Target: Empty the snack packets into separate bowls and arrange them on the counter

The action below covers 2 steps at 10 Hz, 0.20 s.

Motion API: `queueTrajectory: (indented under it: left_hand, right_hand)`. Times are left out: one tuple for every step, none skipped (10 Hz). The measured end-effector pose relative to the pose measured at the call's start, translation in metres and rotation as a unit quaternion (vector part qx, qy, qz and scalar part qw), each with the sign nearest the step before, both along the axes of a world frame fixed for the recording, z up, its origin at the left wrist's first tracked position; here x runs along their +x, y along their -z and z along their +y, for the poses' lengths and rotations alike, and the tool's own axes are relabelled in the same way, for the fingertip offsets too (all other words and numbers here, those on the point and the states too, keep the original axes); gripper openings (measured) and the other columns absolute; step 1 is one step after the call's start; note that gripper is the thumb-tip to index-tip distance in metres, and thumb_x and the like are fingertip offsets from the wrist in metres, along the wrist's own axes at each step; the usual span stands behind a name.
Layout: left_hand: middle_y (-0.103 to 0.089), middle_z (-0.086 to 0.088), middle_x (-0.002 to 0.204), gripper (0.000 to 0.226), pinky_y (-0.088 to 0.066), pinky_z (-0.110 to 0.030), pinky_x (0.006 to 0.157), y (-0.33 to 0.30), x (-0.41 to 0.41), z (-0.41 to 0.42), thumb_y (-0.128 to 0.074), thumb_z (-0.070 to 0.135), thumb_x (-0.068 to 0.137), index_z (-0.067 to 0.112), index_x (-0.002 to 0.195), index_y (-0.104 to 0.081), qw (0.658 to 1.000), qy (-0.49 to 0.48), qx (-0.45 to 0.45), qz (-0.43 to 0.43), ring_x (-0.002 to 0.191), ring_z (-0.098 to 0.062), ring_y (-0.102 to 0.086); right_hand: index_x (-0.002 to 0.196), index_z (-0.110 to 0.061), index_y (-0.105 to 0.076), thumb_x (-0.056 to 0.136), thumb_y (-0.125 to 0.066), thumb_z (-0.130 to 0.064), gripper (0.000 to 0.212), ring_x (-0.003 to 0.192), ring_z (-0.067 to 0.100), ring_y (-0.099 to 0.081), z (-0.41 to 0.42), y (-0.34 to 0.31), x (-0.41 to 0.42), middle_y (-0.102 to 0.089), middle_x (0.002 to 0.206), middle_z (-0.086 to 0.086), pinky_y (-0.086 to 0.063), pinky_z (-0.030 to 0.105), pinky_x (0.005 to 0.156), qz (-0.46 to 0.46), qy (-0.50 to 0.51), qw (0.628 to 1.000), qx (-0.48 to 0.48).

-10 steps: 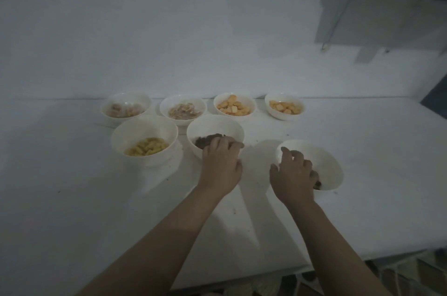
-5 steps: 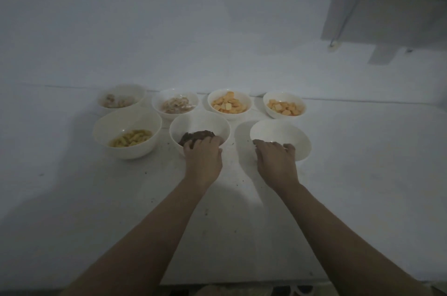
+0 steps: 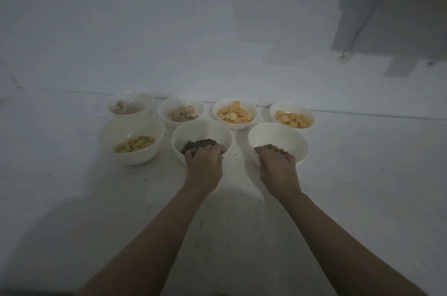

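Head view showed seven filled white bowls on the pale surface, no packets visible, so only arranging seemed left: left hand (image 3: pixel 204 162) gripped the dark-snack bowl (image 3: pixel 202 137), and just right of it, right hand (image 3: pixel 278 166) gripped the candy bowl (image 3: pixel 278 138).

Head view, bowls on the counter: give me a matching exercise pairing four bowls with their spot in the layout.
Column one:
1. bowl of yellow puffs
2. bowl of dark brown snack
3. bowl of coloured candies
4. far-right bowl of orange crackers

Column two:
A. back row, right end
B. front row, under the left hand
C. front row, left end
D. front row, under the right hand

Pairs: 1-C, 2-B, 3-D, 4-A
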<state>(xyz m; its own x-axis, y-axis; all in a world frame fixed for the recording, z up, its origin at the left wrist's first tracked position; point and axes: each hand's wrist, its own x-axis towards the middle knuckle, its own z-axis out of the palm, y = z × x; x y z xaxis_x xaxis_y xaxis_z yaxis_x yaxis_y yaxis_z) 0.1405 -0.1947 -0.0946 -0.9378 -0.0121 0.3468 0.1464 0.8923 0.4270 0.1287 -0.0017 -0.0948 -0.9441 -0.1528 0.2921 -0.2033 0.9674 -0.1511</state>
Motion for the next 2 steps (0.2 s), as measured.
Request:
queueTrajectory:
  left_hand:
    - [-0.064,0.006,0.107,0.025,-0.026,-0.041,0.097,-0.004,0.002,0.0,-0.048,0.017,0.094,0.024,0.114,-0.061,1.0,0.004,0.0,-0.001,0.106,-0.019,-0.056]
    - [-0.064,0.002,0.111,0.025,-0.03,-0.043,0.096,-0.005,0.013,-0.002,-0.054,0.014,0.087,0.021,0.109,-0.063,0.996,0.007,0.012,0.087,0.111,-0.021,-0.053]
  right_hand:
    - [0.133,-0.025,-0.054,0.098,-0.041,-0.016,0.038,0.113,0.021,-0.059,0.001,-0.003,0.0,-0.065,0.124,-0.003,-0.04,0.048,0.102,0.026,-0.009,1.0,-0.015]
    - [0.132,-0.022,-0.054,0.096,-0.045,-0.018,0.037,0.114,0.023,-0.057,-0.001,0.0,0.017,-0.063,0.125,0.0,-0.041,0.044,0.102,0.105,-0.063,0.99,-0.069]
